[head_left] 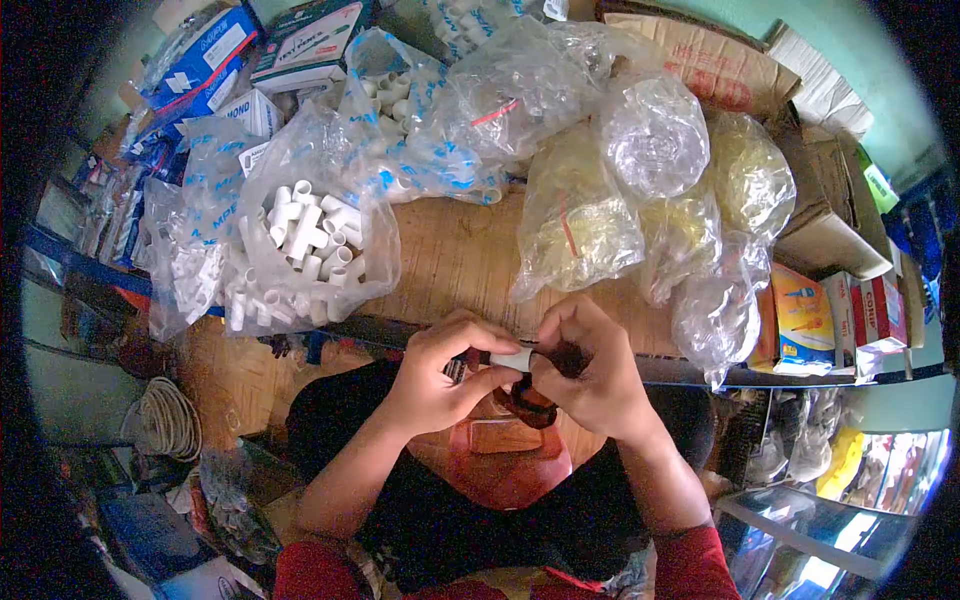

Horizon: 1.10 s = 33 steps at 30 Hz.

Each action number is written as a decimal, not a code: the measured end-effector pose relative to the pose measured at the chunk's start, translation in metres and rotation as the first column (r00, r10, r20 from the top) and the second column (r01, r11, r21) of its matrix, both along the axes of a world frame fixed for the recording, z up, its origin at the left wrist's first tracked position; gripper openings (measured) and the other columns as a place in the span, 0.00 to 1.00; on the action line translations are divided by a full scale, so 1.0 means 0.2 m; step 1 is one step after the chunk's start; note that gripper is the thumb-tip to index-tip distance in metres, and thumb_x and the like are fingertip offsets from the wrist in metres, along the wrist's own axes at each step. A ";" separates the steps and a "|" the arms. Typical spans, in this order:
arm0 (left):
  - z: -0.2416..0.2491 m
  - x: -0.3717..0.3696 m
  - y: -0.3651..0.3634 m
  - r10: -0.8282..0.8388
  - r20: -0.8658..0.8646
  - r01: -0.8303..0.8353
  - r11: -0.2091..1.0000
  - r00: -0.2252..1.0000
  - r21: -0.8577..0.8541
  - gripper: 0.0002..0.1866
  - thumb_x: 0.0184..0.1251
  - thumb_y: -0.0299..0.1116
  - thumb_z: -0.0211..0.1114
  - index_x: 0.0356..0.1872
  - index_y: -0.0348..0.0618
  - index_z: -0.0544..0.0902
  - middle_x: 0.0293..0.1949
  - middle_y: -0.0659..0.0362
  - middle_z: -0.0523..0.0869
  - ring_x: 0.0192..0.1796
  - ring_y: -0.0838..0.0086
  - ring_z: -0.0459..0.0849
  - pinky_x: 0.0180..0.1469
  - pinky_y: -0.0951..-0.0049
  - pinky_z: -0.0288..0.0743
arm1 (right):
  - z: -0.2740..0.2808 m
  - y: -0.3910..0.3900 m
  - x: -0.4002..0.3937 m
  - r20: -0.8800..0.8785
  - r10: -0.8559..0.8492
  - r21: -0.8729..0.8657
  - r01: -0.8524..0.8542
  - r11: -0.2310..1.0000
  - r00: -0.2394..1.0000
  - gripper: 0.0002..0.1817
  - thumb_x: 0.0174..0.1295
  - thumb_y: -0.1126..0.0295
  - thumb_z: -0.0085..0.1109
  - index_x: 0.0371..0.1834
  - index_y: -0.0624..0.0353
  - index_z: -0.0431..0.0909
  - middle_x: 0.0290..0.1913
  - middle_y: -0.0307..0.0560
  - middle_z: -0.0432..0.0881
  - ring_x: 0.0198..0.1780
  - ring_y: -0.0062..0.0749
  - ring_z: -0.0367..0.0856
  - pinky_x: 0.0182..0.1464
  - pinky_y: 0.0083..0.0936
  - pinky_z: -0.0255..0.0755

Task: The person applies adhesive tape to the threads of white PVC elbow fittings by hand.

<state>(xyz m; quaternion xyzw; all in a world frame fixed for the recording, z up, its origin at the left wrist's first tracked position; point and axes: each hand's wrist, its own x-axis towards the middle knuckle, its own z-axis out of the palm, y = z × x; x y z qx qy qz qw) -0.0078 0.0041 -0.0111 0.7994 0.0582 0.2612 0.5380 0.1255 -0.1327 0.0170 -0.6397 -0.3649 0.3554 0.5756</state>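
Observation:
In front of my chest, near the table's front edge, a small white plastic pipe fitting [512,359] is held between my two hands. My left hand [447,372] pinches it with thumb and fingers from the left. From the right, my right hand [592,375] has its curled fingers and thumb closed at the fitting's other end, partly covering it. Farther off to the left, an open clear plastic bag [377,255] holds several white pipe fittings [305,235], tees among them.
Clear bags [572,215] with yellowish and transparent contents lie on the wooden table [455,250] to the right. Blue-printed bags [430,160] of fittings stand at the back. Boxes [803,320] line the right end. Coiled cable [168,418] sits at floor level on the left.

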 end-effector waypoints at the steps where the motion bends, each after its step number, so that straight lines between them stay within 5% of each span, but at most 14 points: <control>1: 0.00 0.00 0.00 0.016 0.000 -0.016 1.000 1.000 0.023 0.12 0.50 0.25 0.73 0.36 0.40 0.81 0.36 0.58 0.84 0.36 0.77 0.82 0.33 0.79 0.72 | 0.01 0.00 0.00 0.016 -0.016 -0.006 0.016 1.000 1.000 0.11 0.51 0.80 0.61 0.36 0.63 0.70 0.29 0.39 0.75 0.32 0.16 0.71 0.34 0.17 0.67; 4: 0.00 -0.03 0.01 0.035 -0.048 -0.038 0.997 0.998 -0.062 0.14 0.52 0.25 0.72 0.40 0.39 0.80 0.38 0.57 0.84 0.39 0.77 0.82 0.35 0.79 0.74 | 0.01 -0.01 0.01 0.051 -0.067 -0.017 0.068 0.998 0.996 0.11 0.51 0.80 0.60 0.37 0.63 0.71 0.29 0.39 0.76 0.32 0.16 0.71 0.35 0.17 0.68; 6: -0.02 -0.03 0.01 0.102 0.003 -0.097 0.958 0.995 -0.271 0.15 0.55 0.25 0.70 0.44 0.38 0.79 0.40 0.57 0.83 0.41 0.77 0.82 0.38 0.79 0.76 | -0.03 -0.02 0.04 0.050 -0.111 -0.022 0.112 0.993 0.993 0.11 0.52 0.80 0.60 0.37 0.64 0.71 0.29 0.39 0.77 0.32 0.16 0.72 0.36 0.16 0.69; 10: 0.03 -0.03 0.05 0.124 0.050 -0.072 0.812 0.991 -0.579 0.20 0.63 0.26 0.64 0.56 0.36 0.72 0.43 0.55 0.81 0.45 0.75 0.82 0.46 0.76 0.78 | 0.03 -0.01 0.05 -0.233 -0.083 0.010 0.088 0.996 0.969 0.12 0.58 0.80 0.50 0.46 0.67 0.73 0.34 0.40 0.78 0.36 0.19 0.75 0.39 0.18 0.72; 11: 0.03 -0.03 0.06 0.125 0.036 -0.081 0.812 0.991 -0.578 0.20 0.63 0.26 0.64 0.56 0.36 0.72 0.43 0.54 0.81 0.45 0.75 0.81 0.46 0.75 0.78 | 0.01 0.00 0.05 -0.184 -0.047 0.093 0.065 0.994 0.982 0.14 0.61 0.80 0.44 0.49 0.67 0.73 0.37 0.43 0.79 0.39 0.21 0.76 0.41 0.19 0.72; 14: 0.01 -0.04 0.08 0.134 0.003 -0.106 0.797 0.991 -0.595 0.20 0.63 0.28 0.64 0.56 0.37 0.72 0.44 0.54 0.81 0.44 0.73 0.82 0.47 0.72 0.79 | 0.01 0.01 0.06 -0.328 0.016 0.151 0.035 0.988 0.944 0.14 0.61 0.79 0.51 0.50 0.67 0.72 0.40 0.44 0.79 0.41 0.21 0.76 0.43 0.18 0.72; 20: 0.00 -0.02 0.05 0.092 0.063 -0.017 0.680 0.994 -0.733 0.20 0.62 0.27 0.64 0.55 0.38 0.73 0.44 0.52 0.82 0.45 0.69 0.82 0.50 0.68 0.78 | 0.03 0.01 -0.02 0.009 -0.007 -0.017 0.007 1.000 1.000 0.19 0.56 0.77 0.65 0.50 0.66 0.73 0.36 0.40 0.80 0.37 0.19 0.78 0.41 0.17 0.72; 27: -0.02 -0.02 0.05 0.061 0.093 0.031 0.650 0.994 -0.759 0.19 0.62 0.25 0.62 0.54 0.39 0.72 0.46 0.52 0.82 0.48 0.70 0.82 0.51 0.69 0.77 | 0.04 0.03 -0.10 -0.031 -0.158 0.224 0.160 0.961 0.987 0.05 0.57 0.80 0.59 0.37 0.65 0.80 0.37 0.46 0.83 0.37 0.24 0.81 0.39 0.21 0.74; 30: -0.03 -0.01 0.04 0.063 0.139 0.069 0.626 0.988 -0.777 0.18 0.63 0.24 0.62 0.54 0.38 0.72 0.47 0.52 0.82 0.48 0.71 0.82 0.52 0.70 0.77 | 0.04 0.03 -0.05 0.336 -0.060 0.196 -0.007 0.981 0.940 0.08 0.54 0.81 0.62 0.38 0.64 0.80 0.37 0.49 0.83 0.37 0.32 0.82 0.38 0.24 0.75; 33: -0.02 -0.01 0.02 0.072 0.112 0.036 0.662 0.991 -0.748 0.17 0.62 0.23 0.62 0.52 0.38 0.72 0.48 0.50 0.82 0.49 0.70 0.81 0.52 0.70 0.77 | -0.03 0.06 -0.08 0.362 -0.161 0.294 0.052 0.954 0.918 0.10 0.51 0.79 0.65 0.37 0.62 0.81 0.36 0.51 0.83 0.36 0.36 0.83 0.38 0.26 0.75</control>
